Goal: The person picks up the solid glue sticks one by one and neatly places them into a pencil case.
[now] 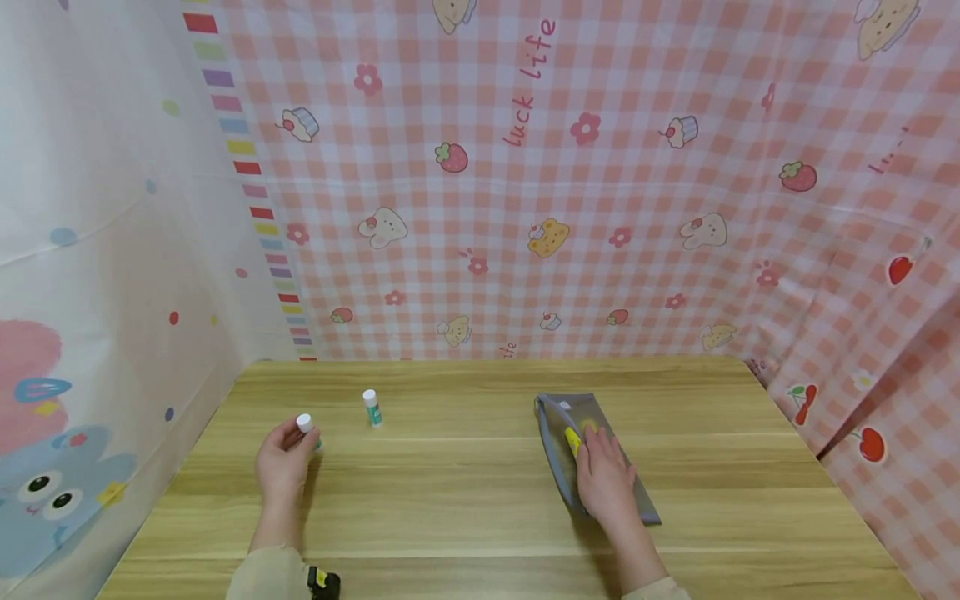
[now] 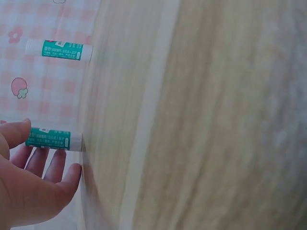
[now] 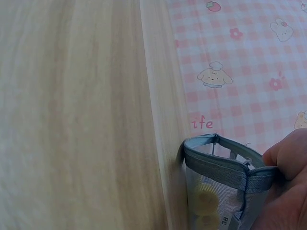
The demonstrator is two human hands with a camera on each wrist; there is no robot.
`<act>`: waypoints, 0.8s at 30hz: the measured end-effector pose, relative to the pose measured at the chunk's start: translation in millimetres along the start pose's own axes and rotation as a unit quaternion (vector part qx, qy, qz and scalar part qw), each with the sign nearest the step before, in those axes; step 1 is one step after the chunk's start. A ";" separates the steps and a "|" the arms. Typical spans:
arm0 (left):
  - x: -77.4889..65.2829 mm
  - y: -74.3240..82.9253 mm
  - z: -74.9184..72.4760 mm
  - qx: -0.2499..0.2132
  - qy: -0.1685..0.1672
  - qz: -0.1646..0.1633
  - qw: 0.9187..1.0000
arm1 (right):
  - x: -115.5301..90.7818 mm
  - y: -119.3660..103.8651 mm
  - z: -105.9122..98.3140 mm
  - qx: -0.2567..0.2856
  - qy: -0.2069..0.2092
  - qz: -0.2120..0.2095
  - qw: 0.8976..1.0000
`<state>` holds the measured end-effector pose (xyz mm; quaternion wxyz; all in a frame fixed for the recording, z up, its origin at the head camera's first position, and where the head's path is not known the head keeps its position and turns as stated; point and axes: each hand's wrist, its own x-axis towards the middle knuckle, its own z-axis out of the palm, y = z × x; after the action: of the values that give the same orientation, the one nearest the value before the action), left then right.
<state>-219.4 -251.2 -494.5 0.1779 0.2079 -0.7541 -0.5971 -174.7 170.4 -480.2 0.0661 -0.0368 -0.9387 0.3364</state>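
At the left of the table my left hand (image 1: 283, 462) holds a glue stick (image 1: 304, 423) upright between thumb and fingers. The stick has a white cap and a green label; in the left wrist view its base (image 2: 76, 142) is right at the tabletop. A second glue stick (image 1: 372, 409) stands a little farther back and to the right. My right hand (image 1: 606, 475) rests with extended fingers on a grey mesh zip pouch (image 1: 558, 471). The pouch's mouth (image 3: 216, 163) gapes toward the left, and round yellow things (image 3: 206, 201) show through the mesh.
The wood-grain table (image 1: 450, 500) reaches back to a pink checked curtain (image 1: 480, 192). A pale patterned cloth (image 1: 127, 250) hangs along the left side. A small black-and-yellow object (image 1: 324, 582) sits beside the left sleeve.
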 end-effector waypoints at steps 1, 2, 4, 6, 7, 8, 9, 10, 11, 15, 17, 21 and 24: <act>0.2 -0.1 0.0 0.004 0.000 0.001 1.000 | -0.1 0.0 -0.2 0.001 0.000 0.000 1.000; 0.0 0.1 -0.1 0.009 0.001 0.002 1.000 | -0.2 0.0 -0.5 0.002 -0.001 0.000 1.000; -0.1 0.1 0.1 0.016 0.005 0.004 1.000 | -0.5 -0.1 -0.9 0.003 -0.002 0.001 1.000; 0.2 -0.3 0.6 0.018 0.008 0.005 1.000 | -0.8 -0.5 -1.4 0.005 -0.003 0.001 1.000; 0.3 -0.4 0.8 0.017 0.009 0.005 1.000 | -1.0 -0.7 -1.7 0.006 -0.003 0.001 1.000; 0.2 -0.3 0.9 0.017 0.010 0.005 1.000 | -1.1 -1.0 -2.0 0.007 -0.004 0.002 1.000; 0.3 -0.2 1.0 0.018 0.011 0.005 1.000 | -1.1 -1.2 -2.2 0.006 -0.004 0.002 1.000; 0.6 -0.2 1.1 0.020 0.010 0.005 1.000 | -1.1 -1.6 -2.3 0.006 -0.003 0.002 1.000; 0.6 -0.2 1.1 0.023 0.010 0.006 1.000 | -1.1 -1.7 -2.4 0.005 -0.003 0.002 1.000; 0.0 -0.2 0.4 0.045 0.009 0.016 0.999 | -0.9 -2.0 -2.8 0.004 -0.002 0.004 1.000; -0.4 -0.7 0.2 0.055 0.010 0.021 0.998 | -0.7 -2.3 -2.7 0.005 -0.003 0.004 1.000; -0.5 -1.1 0.9 0.066 0.006 0.019 0.998 | -0.7 -1.8 -2.6 0.006 -0.003 0.003 1.000; -0.7 -1.0 1.8 0.067 0.001 0.014 0.998 | -0.6 -1.1 -2.5 0.005 -0.003 0.001 1.000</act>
<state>-219.6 -249.6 -495.9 0.1728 0.2099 -0.7947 -0.5428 -173.8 171.0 -477.6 0.0635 -0.0364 -0.9370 0.3417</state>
